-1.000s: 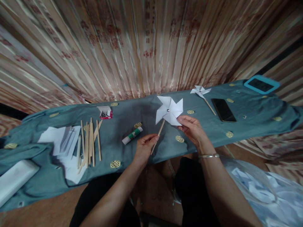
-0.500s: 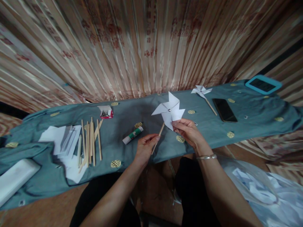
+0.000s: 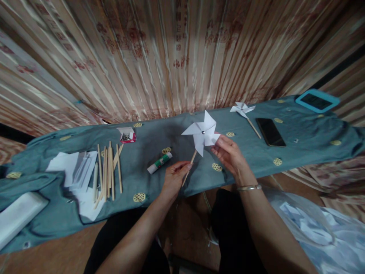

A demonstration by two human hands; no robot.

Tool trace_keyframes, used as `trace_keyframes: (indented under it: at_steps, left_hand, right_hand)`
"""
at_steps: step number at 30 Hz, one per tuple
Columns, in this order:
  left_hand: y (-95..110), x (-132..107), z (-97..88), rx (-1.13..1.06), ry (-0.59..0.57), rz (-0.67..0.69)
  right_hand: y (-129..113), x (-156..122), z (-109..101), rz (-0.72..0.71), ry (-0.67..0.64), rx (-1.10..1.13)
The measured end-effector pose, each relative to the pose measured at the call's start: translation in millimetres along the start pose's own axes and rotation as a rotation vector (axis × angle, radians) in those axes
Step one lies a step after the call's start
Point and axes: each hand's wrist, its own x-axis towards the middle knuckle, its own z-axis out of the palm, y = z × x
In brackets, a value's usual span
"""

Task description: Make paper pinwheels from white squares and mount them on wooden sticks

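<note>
My left hand (image 3: 174,176) pinches the wooden stick of a white paper pinwheel (image 3: 202,131), holding it up over the blue-grey cloth (image 3: 148,152). My right hand (image 3: 228,154) is beside the wheel with its fingertips closed on the right-hand blade. A metal pin shows at the pinwheel's centre. A second, smaller pinwheel (image 3: 242,109) on a stick lies on the cloth to the right.
A glue stick (image 3: 159,163) lies left of my left hand. Several wooden sticks (image 3: 108,171) and white paper sheets (image 3: 72,169) lie at the left, with a small red box of pins (image 3: 127,135). A black phone (image 3: 270,132) and a blue-framed device (image 3: 317,100) lie at the right.
The pinwheel's blades have turned round the pin under my right fingers, which moved from the lower blade up to the right blade. My left hand kept the stick still.
</note>
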Motion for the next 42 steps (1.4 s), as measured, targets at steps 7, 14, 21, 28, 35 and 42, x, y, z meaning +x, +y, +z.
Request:
trace_keyframes:
  at_steps: [7, 14, 21, 28, 35, 42]
  left_hand:
    - [0.1, -0.2, 0.0, -0.003, -0.010, -0.009]
    - [-2.2, 1.5, -0.3, -0.020, 0.003, -0.003]
    - [0.2, 1.0, 0.3, -0.029, 0.008, -0.008]
    - [1.5, 0.4, -0.5, -0.035, 0.002, 0.007]
    - [1.6, 1.3, -0.9, -0.028, -0.008, 0.022]
    - [0.9, 0.6, -0.1, -0.039, 0.005, -0.013]
  right_hand:
    - [-2.9, 5.2, -9.7, -0.098, 0.110, 0.053]
    - [-1.9, 3.7, -6.8, -0.074, 0.186, 0.037]
    - [0.5, 2.7, -5.9, -0.046, 0.175, 0.014]
    - [6.7, 0.7, -3.3, -0.011, 0.156, -0.032]
    - [11.5, -1.2, -2.4, -0.010, 0.088, -0.105]
    - [12.8, -6.2, 4.8, 0.033, 0.019, -0.109]
